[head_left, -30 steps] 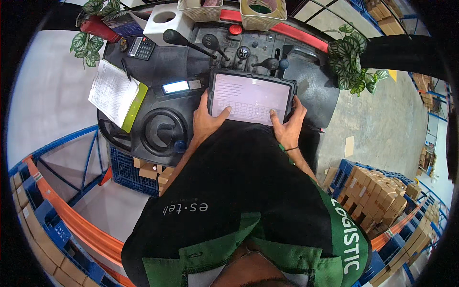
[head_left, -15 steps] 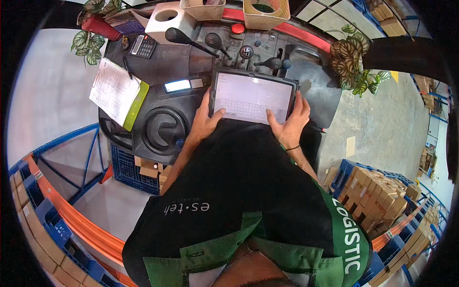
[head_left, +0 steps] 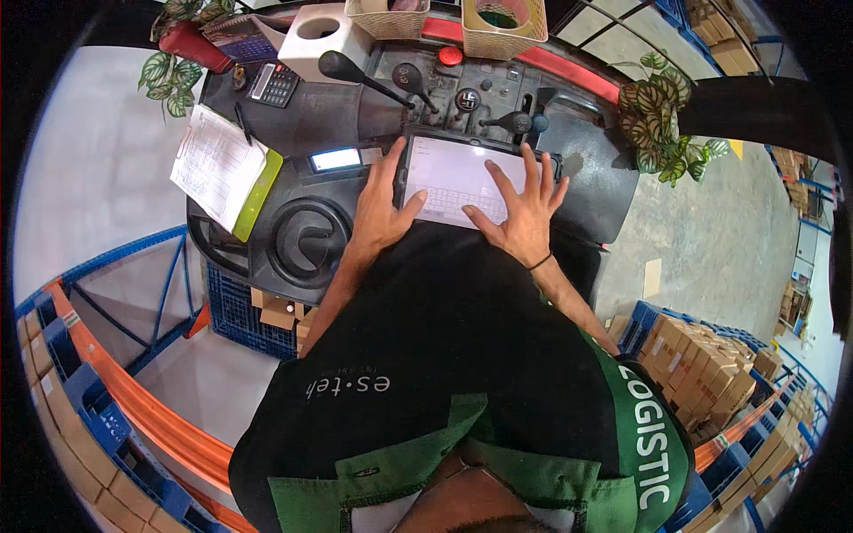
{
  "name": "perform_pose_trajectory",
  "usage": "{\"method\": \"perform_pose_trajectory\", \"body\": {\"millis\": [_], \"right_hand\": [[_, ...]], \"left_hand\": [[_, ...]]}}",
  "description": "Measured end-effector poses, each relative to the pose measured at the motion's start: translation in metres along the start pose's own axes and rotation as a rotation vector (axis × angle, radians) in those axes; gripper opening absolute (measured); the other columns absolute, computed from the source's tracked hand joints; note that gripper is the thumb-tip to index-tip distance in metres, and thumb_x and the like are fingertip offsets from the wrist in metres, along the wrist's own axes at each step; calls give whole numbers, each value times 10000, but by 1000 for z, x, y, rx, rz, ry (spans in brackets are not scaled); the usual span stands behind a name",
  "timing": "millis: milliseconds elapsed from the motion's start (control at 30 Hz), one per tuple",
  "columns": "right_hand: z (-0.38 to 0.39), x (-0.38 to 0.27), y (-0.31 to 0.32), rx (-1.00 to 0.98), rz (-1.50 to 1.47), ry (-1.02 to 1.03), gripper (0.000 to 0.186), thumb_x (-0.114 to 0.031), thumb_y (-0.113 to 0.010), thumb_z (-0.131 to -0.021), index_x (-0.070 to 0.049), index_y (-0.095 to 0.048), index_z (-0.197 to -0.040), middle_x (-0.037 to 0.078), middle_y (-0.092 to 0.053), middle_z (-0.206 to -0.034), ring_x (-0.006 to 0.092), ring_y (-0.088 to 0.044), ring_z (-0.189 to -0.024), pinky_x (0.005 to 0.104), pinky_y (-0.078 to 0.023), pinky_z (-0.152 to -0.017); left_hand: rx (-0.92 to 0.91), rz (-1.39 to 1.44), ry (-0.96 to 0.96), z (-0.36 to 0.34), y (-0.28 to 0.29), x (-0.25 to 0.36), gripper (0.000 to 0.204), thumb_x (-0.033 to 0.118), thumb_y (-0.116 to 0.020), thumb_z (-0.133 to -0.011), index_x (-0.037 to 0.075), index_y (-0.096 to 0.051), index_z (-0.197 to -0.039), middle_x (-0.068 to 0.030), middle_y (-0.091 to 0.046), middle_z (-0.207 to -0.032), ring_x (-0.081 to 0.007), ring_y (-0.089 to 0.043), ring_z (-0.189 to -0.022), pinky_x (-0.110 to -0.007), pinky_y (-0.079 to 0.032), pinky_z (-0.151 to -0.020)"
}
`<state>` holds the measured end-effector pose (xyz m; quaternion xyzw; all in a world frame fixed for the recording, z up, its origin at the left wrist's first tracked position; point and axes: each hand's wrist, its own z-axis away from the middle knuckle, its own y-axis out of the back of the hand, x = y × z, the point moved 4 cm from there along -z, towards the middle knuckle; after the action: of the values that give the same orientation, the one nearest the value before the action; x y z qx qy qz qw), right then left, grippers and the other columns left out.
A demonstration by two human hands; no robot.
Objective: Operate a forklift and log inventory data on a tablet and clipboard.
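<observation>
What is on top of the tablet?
The right hand spreads over the right part of the tablet; the left hand has its thumb over the lower left. What the screen and on-screen keyboard show beneath them is covered.

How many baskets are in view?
2. One basket is at the top edge, right of the white box; the other is further right, just past the red button. The frame cuts both, so more may be hidden.
</observation>
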<state>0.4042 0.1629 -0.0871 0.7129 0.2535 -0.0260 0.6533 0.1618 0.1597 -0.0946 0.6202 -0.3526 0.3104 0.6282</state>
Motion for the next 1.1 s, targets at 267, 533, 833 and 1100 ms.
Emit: {"method": "perform_pose_trajectory", "body": {"millis": [267,533,833,1100], "right_hand": [[3,2,2,-11,-17,-55,747,-674,-733,-788,-229,-637,-1380,175,-263,-1617,434,-84,-1532,737,4,-1143],[4,5,0,-11,-26,-75,768,-698,-709,-801,-222,-618,-1397,189,-263,-1602,451,-106,-1518,761,-9,-1130],[1,-1,2,-43,-54,6,695,-679,-704,-814,-220,-673,-1334,197,-334,-1573,461,-152,-1511,765,-61,-1134],[9,4,6,-59,-82,146,473,-582,-760,-791,-191,-802,-1055,166,-468,-1498,432,-229,-1502,741,-88,-1148]], "left_hand": [[-24,-173,-50,-15,0,2,690,312,-711,-870,139,-474,-1495,-268,-533,-1265,-468,-576,-1156,-525,-473,-981],[9,-38,-46,-13,0,-2,701,337,-676,-894,100,-441,-1510,-274,-529,-1275,-474,-560,-1172,-519,-456,-997],[9,-16,-63,-10,0,-6,833,303,-714,-860,66,-333,-1561,-288,-502,-1348,-477,-518,-1243,-514,-423,-1053],[-73,-103,-69,4,-2,-1,1038,350,-849,-731,89,-311,-1578,-266,-315,-1565,-463,-382,-1426,-519,-370,-1155]]}}
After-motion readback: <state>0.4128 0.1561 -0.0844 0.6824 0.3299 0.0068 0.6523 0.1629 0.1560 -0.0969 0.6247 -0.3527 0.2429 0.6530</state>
